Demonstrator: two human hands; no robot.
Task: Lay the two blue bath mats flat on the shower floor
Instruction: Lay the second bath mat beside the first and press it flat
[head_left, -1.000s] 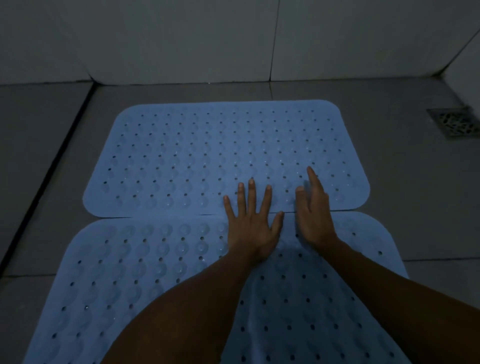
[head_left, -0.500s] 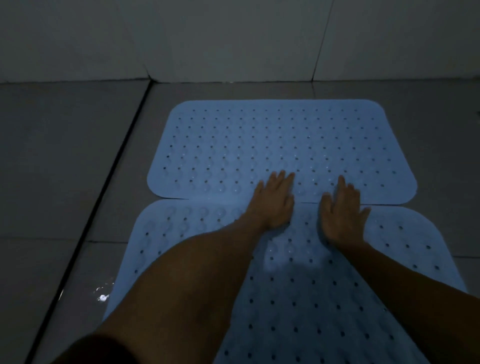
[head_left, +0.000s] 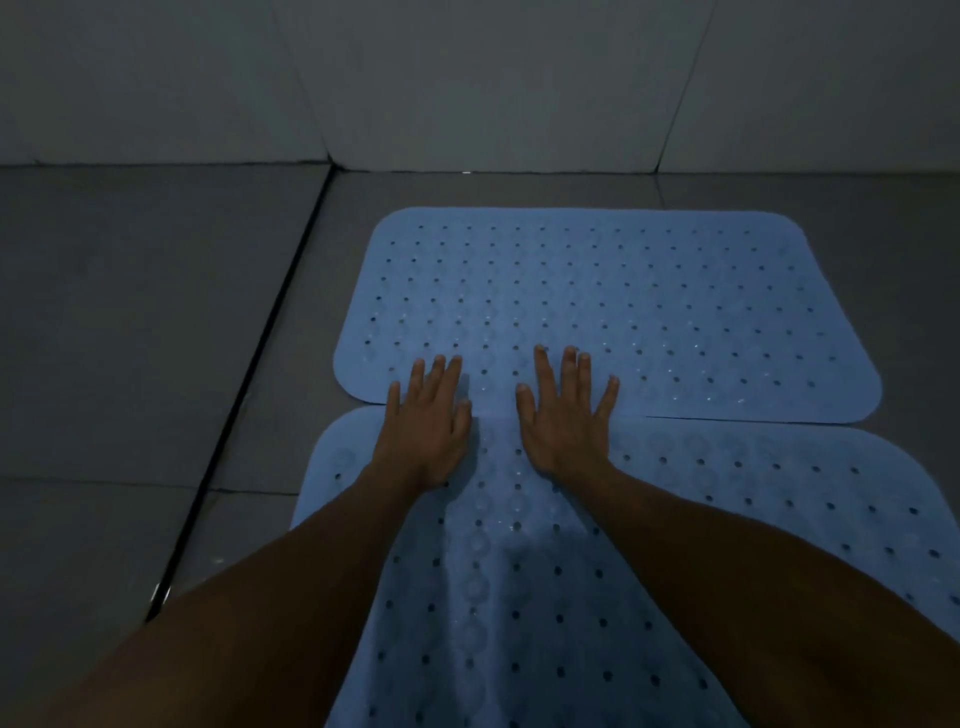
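Head view: both mats are lying on the floor, long edges meeting at a seam that is running left to right under the hands. Far mat is looking flat, corners down, sitting just short of the wall. Near mat is running out of frame at the bottom, so its rear edge can't be checked. Its left end is sitting a little further left than the far mat's.

Step in hand, as I'm reading it: pressing the seam down so the two edges are bedding in. To do it well, I'd be keeping palms flat, pushing straight down, then working outward along the seam toward each end so trapped air or water is escaping at the edges. Avoid shoving forward; that is likely sliding the near mat over the far one. At right the edges appear to be touching or barely overlapping; too dim to tell which.

Left hand: open flat, fingers slightly spread, palm on the near mat, fingertips reaching onto the far mat. Gripping nothing.

Right hand: open flat, fingers spread wider, thumb out to the left, bridging the seam likewise. Gripping nothing.

The hands are lying near each other, a strip of mat between them. A dark floor channel is running diagonally, left of both mats.
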